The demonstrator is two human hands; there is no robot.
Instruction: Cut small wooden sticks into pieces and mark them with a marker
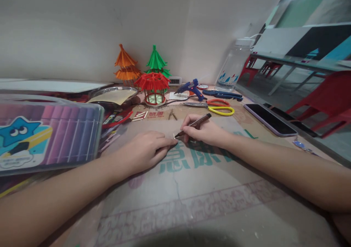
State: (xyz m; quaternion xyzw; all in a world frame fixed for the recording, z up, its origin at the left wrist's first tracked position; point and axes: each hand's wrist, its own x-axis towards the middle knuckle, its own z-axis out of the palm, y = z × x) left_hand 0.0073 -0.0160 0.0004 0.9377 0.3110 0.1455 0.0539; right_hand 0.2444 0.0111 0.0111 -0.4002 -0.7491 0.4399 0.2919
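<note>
My right hand (199, 130) grips a dark brown marker (197, 122), its tip pointing down and left at a tiny pale stick (174, 136). Beside that stick, my left hand (148, 148) presses its fingertips on the covered tabletop (170, 203), fingers close together; the stick seems to be at the index fingertip. Small brown sticks (172, 114) and pale strips (139, 116) lie just beyond the hands. Behind them stand a red paper pavilion roof on posts (153, 82), a green one (156, 60) and an orange one (126, 64).
At the left sits a clear case of markers (68, 133), with a metal tray (115, 95) behind it. Toward the wall are a blue glue gun (192, 89), scissors (216, 106), blue pliers (222, 94) and a water bottle (233, 66). A phone (270, 119) lies at the right edge.
</note>
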